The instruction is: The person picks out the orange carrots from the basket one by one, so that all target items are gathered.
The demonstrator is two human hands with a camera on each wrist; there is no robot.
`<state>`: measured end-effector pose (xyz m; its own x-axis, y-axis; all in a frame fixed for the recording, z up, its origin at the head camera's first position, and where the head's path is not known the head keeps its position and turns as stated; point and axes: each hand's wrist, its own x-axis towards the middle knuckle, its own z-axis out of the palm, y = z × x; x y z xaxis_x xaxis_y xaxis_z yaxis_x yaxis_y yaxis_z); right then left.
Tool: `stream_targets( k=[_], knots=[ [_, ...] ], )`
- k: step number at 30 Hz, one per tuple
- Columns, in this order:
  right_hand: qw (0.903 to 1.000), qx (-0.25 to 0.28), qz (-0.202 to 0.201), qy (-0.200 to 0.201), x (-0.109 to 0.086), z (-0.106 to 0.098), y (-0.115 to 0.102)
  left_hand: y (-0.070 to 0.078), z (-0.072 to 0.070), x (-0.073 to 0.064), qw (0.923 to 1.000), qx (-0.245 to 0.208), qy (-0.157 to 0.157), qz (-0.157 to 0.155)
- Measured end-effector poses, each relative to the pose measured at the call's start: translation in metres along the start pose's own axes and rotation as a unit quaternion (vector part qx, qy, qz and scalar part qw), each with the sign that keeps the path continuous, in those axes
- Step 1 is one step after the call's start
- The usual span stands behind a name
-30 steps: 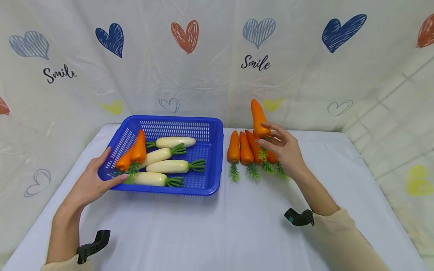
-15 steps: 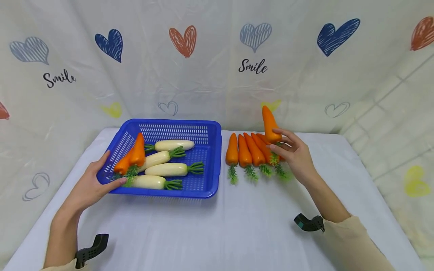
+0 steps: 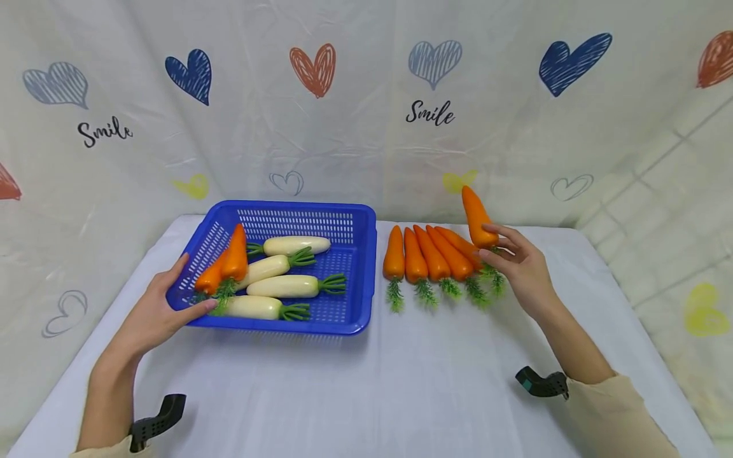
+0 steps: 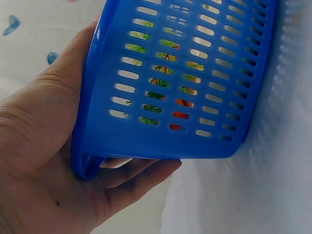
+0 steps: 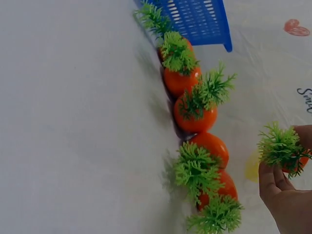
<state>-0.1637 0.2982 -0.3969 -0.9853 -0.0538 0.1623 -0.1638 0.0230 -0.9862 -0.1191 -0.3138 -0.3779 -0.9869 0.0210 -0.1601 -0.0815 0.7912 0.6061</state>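
White-covered table [image 3: 435,394], pale sheet [image 3: 355,133] behind, blue, red and yellow hearts [image 3: 313,70], black "Smile" lettering [image 3: 431,113]

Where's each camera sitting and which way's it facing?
Head: on the head, facing forward and down at basket and carrots; left hand, right hand, forearms show.
Left wrist: on that wrist, facing the basket's side; left hand shows.
Right wrist: on that wrist, facing the carrots; right hand shows.
Head and right wrist share carrots and basket.
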Motion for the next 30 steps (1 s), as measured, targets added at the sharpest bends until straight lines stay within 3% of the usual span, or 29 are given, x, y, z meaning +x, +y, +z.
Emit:
stream_targets(
  k=[12, 21, 27, 30],
  knots=[
    [0.9997, 0.017, 0.014, 0.011, -0.002, -0.025, 0.011, -0.001, 0.0, 0.0, 1.0, 0.006, 0.002, -0.003],
    [0.9966, -0.05, 0.063, 0.019, -0.005, -0.046, 0.02, 0.0, 0.002, 0.001, 1.0, 0.001, 0.006, -0.002],
    [0.9974, -0.027, 0.066, -0.007, -0.003, -0.057, 0.029, 0.002, 0.001, 0.0, 1.0, -0.003, 0.006, -0.001],
    [0.9959, -0.041, 0.079, -0.015, -0.003, -0.06, 0.032, 0.002, 0.001, -0.001, 1.0, -0.003, 0.007, -0.003]
  ],
)
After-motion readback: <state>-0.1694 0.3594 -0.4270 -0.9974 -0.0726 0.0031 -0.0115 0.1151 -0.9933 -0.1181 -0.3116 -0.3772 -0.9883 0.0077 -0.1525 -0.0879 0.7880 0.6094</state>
